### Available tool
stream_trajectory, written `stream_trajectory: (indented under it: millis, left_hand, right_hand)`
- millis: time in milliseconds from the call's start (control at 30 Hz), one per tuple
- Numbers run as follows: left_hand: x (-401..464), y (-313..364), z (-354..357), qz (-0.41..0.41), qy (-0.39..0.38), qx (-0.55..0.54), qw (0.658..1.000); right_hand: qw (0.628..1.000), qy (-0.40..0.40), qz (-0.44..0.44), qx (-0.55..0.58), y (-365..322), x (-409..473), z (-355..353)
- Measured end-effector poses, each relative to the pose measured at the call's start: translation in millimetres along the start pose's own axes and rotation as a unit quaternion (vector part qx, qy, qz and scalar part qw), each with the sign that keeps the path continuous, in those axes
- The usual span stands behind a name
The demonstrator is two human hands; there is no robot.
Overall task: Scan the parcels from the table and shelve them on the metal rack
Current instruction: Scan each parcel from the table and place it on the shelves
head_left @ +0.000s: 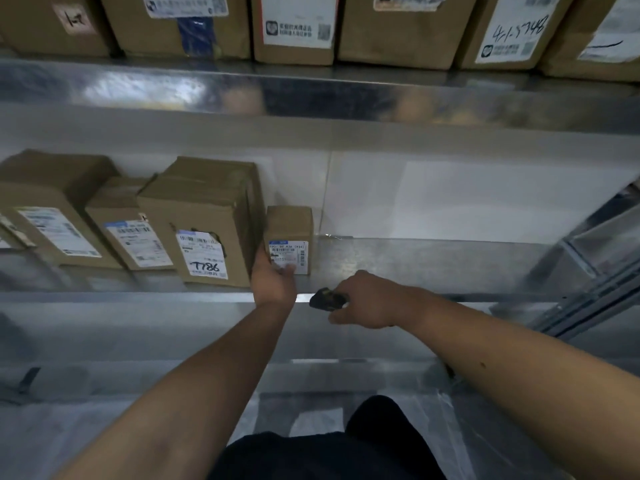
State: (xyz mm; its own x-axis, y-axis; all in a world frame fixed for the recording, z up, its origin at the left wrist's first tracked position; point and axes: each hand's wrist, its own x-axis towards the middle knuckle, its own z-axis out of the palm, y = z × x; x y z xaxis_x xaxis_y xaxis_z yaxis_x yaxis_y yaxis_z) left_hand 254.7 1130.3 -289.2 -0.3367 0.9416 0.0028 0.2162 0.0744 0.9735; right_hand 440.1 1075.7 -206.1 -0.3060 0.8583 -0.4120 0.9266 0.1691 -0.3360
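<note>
Item: small parcel (290,237), brown carton with a printed label on its front face. Location: middle shelf (433,261) of the metal rack (311,95), standing upright at the right end of a row, just beside the larger carton marked T786 (204,223).

Left hand (273,277): at the small parcel's lower left corner, thumb against its left side and fingers across the bottom of the label; it looks to be holding the carton lightly while seating it, though how firm the hold is cannot be told.

Right hand (367,301): fingers curled round a dark handheld scanner (327,299), held just in front of the shelf edge, a little right of and below the parcel.

Also on this shelf: two more labelled cartons (65,216) to the left of T786. Upper shelf: a row of cartons (294,26) with white labels, one with handwritten figures.

Step in hand, by my reckoning: shelving, the parcel already resting on the rack and being nudged into line.

Next move calls for: letting go once the carton sits square with its label facing out, then a return to the desk, which is out of sight from here, with the scanner ready for another parcel
</note>
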Motion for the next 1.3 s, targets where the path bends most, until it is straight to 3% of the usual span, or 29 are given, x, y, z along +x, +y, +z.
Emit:
stream_trajectory:
  millis: [300, 433, 500, 600, 700, 1067, 1300]
  left_hand:
    - [-27, 11, 6, -0.029, 0.067, 0.005, 0.997]
    - [-46, 10, 1, -0.117, 0.077, -0.006, 0.990]
    - [-52, 10, -1, -0.087, 0.039, 0.041, 0.995]
    - [-51, 16, 0, 0.015, -0.078, 0.153, 0.985]
    - [-42, 30, 6, 0.036, -0.165, 0.182, 0.969]
    - [9, 33, -1, 0.047, -0.167, 0.221, 0.960]
    - [17, 37, -8, 0.012, -0.163, 0.197, 0.967]
  right_hand:
    - [1.000, -0.004, 0.001, 0.009, 7, -5, -4]
    - [1.000, -0.006, 0.012, 0.005, 4, -19, -9]
    - [1.000, -0.010, 0.022, 0.006, 0, -26, -12]
    - [0.999, -0.016, 0.042, -0.004, -5, -35, -16]
    - [0.998, -0.017, 0.054, -0.008, -8, -41, -18]
    - [0.996, -0.020, 0.082, -0.006, -6, -45, -22]
    - [0.995, -0.023, 0.096, 0.017, -6, -47, -26]
